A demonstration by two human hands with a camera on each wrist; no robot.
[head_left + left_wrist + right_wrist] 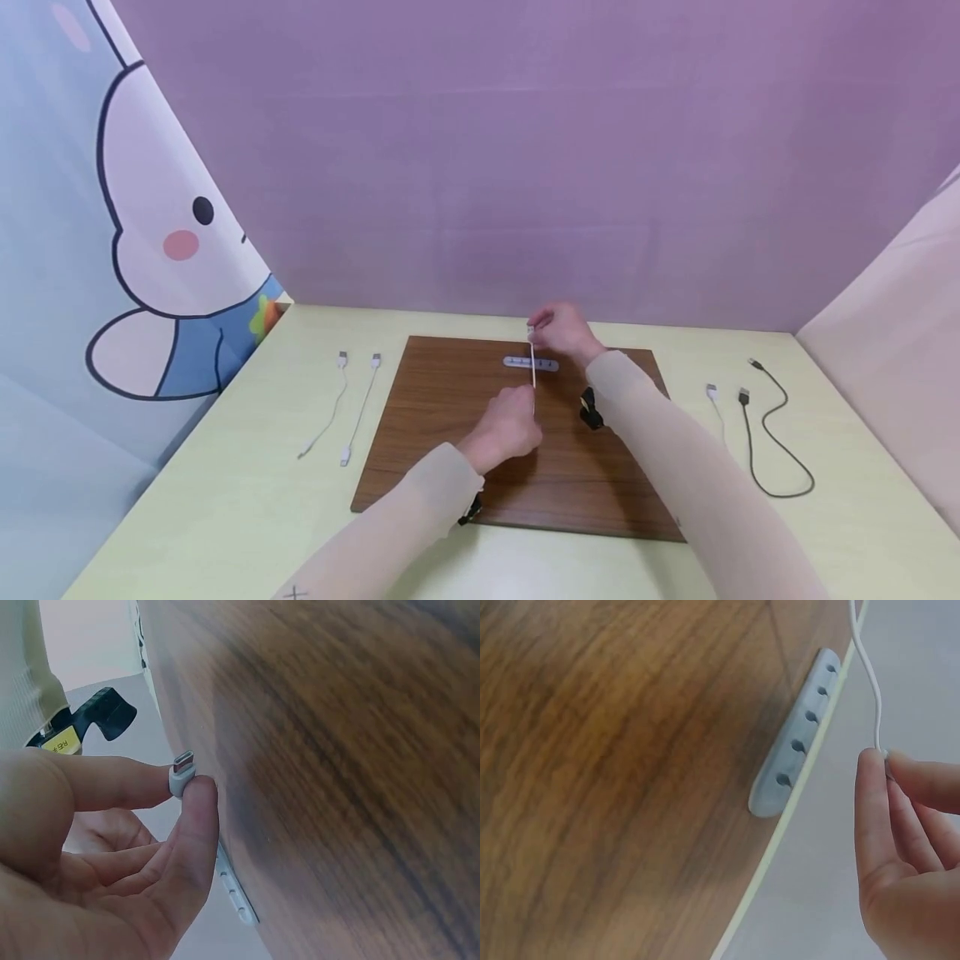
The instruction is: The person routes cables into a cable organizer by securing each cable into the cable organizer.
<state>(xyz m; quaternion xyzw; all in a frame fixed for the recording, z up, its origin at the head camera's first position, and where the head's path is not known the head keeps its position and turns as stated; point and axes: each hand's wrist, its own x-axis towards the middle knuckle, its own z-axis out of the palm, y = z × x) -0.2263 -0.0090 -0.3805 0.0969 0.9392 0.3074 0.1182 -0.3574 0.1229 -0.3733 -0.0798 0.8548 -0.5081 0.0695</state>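
A white USB cable (pixel 533 371) is stretched between both hands above the brown wooden board (pixel 442 417). My left hand (pixel 507 425) pinches its USB-C plug (pixel 181 778) between thumb and forefinger, metal tip sticking out. Farther back, my right hand (pixel 564 332) pinches the cable's other end, with a white plug (pixel 530 332) showing at the fingertips in the head view. Beneath the cable, a pale cable clip strip (pixel 769 801) with several slots lies near the board's far edge. The slots that show hold no cable.
Two white cables (pixel 363 408) lie on the pale yellow table (pixel 247 500) left of the board. On the right are another white cable (pixel 712 393), partly hidden by the right sleeve, and a dark cable (pixel 786 454). A purple cloth wall (pixel 525 167) stands behind.
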